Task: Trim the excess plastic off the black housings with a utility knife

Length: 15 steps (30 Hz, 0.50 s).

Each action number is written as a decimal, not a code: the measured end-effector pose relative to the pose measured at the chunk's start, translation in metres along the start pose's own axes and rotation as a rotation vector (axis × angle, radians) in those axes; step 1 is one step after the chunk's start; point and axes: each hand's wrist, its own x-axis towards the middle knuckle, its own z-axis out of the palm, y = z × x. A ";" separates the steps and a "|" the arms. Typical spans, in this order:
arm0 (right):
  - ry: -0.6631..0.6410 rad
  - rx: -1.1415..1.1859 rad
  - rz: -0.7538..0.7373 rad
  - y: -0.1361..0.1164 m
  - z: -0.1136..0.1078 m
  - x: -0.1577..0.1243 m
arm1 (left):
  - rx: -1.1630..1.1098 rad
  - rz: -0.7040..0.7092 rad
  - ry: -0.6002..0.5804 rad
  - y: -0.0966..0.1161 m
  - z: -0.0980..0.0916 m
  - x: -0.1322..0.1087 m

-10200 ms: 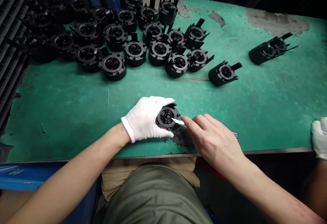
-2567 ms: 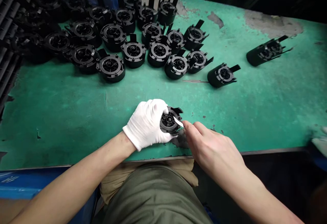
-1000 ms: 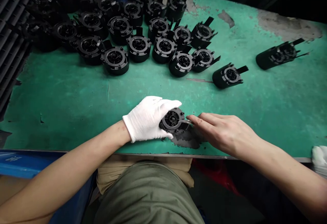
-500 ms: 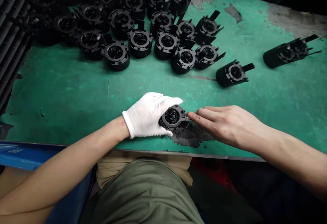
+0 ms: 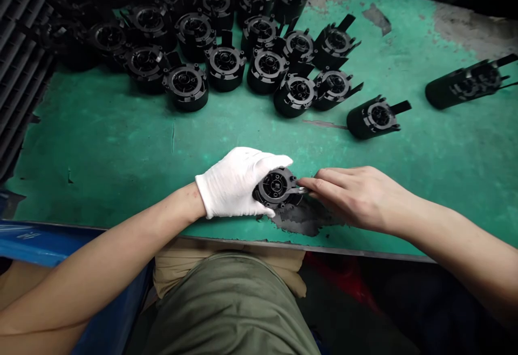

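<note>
Near the table's front edge, my left hand (image 5: 234,185), in a white glove, is wrapped round a black round plastic housing (image 5: 274,189). The housing's ribbed, ring-shaped end faces up, and the glove hides its left side. My bare right hand (image 5: 348,193) is closed on a slim metal tool (image 5: 300,190), with the fingers pinched round it. Its thin, blade-like end reaches the right part of the housing's rim. The tool's handle is hidden in my fingers, so I cannot tell its exact kind.
Several similar black housings (image 5: 225,66) stand crowded at the back left, many with upright tabs. One housing (image 5: 374,118) stands apart at right, with a longer black one (image 5: 465,82) farther out. The green tabletop (image 5: 121,144) is worn in patches. A blue bin (image 5: 36,244) sits below left.
My right hand has drawn back slightly from the housing, and more of the metal tool shows. My left hand keeps its hold. The whole view has shifted a little.
</note>
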 end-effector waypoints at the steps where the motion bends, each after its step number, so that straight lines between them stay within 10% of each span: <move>1: -0.014 -0.013 0.001 -0.002 -0.001 0.000 | -0.003 0.003 0.006 0.000 0.000 0.000; 15: -0.084 -0.087 -0.125 -0.002 -0.015 0.012 | -0.009 -0.005 -0.001 0.000 -0.001 0.000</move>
